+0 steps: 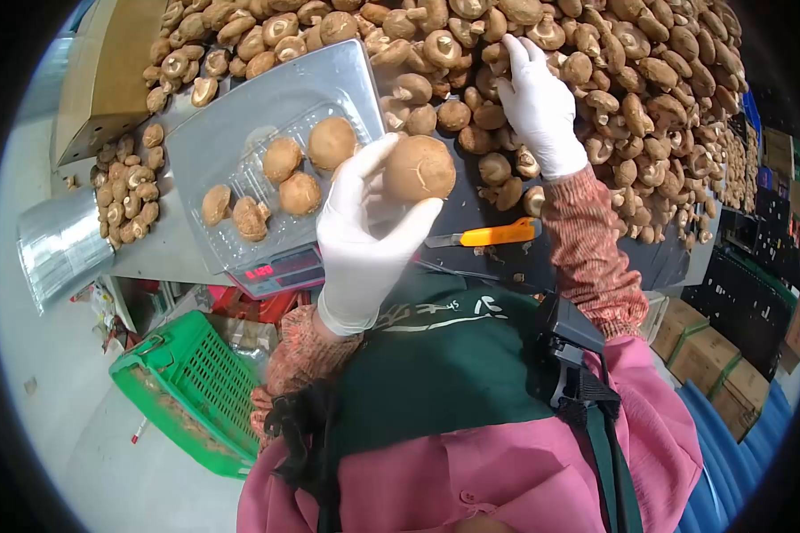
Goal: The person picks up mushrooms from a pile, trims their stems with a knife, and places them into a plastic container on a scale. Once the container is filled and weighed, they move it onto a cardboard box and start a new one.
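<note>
In my gloved left hand (364,233), closed between thumb and fingers, is a large shiitake mushroom (420,169), cap toward me. Under and beyond it stands a digital scale (191,147) with a lit red display (260,272). On the scale lies a clear plastic tray (267,249) bearing several mushrooms (300,193). My gloved right hand (542,107) reaches onto the big heap of mushrooms (649,67), fingers stretched out and slightly apart, fingertips among the caps. I see no mushroom in its grasp.
An orange utility knife (500,234), blade out, lies on the dark table surface between my forearms. A cardboard box (107,75) and a smaller mushroom pile (129,200) by a shiny metallic cylinder (62,253) are at left. Below stands a green plastic crate (182,391); cardboard cartons (711,364) are at right.
</note>
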`<state>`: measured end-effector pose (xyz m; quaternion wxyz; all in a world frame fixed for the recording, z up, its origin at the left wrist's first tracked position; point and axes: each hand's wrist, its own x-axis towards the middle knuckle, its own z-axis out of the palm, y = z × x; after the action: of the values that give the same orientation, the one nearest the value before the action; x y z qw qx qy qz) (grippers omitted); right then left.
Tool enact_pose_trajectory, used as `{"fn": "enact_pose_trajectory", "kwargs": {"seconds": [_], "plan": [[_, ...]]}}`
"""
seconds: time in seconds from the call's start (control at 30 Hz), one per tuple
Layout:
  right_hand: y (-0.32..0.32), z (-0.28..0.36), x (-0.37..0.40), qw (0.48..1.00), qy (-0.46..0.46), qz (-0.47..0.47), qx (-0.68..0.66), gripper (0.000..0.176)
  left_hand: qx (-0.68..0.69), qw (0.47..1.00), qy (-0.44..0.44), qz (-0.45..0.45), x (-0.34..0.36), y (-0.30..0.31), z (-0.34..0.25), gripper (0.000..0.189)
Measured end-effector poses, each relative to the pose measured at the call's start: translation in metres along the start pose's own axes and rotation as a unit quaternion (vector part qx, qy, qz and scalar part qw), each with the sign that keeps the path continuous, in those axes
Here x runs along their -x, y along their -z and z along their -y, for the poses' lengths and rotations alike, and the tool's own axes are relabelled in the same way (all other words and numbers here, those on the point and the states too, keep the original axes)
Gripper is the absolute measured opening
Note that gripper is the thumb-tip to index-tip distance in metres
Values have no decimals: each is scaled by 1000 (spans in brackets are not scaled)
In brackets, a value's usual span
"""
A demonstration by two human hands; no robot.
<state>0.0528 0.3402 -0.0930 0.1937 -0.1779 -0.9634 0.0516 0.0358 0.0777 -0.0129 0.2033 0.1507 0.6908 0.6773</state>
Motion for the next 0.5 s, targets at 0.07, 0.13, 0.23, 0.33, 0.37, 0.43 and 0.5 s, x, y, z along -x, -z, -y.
{"fn": "enact_pose_trajectory", "kwargs": {"seconds": [0.07, 0.13, 0.23, 0.33, 0.37, 0.43, 0.5], "plan": [[-4, -4, 1, 1000, -5, -9, -21, 40, -18, 999, -33, -2, 2, 6, 2, 63], [5, -1, 0, 997, -7, -56, -50, 36, 2, 999, -44, -14, 3, 10, 1, 65], [23, 6, 9, 882, -171, -2, -439, 31, 15, 999, -5, -39, 10, 20, -2, 65], [44, 11, 24, 503, -355, 96, -782, 33, 70, 994, 65, -49, 13, 29, 0, 59], [43, 10, 31, 403, -356, 105, -836, 33, 90, 992, 75, -41, 14, 31, -1, 58], [40, 11, 33, 242, -333, 138, -901, 30, 130, 987, 93, -30, 15, 33, -2, 57], [47, 21, 34, 181, -329, 138, -916, 31, 97, 991, 83, -35, 16, 28, -4, 57]]}}
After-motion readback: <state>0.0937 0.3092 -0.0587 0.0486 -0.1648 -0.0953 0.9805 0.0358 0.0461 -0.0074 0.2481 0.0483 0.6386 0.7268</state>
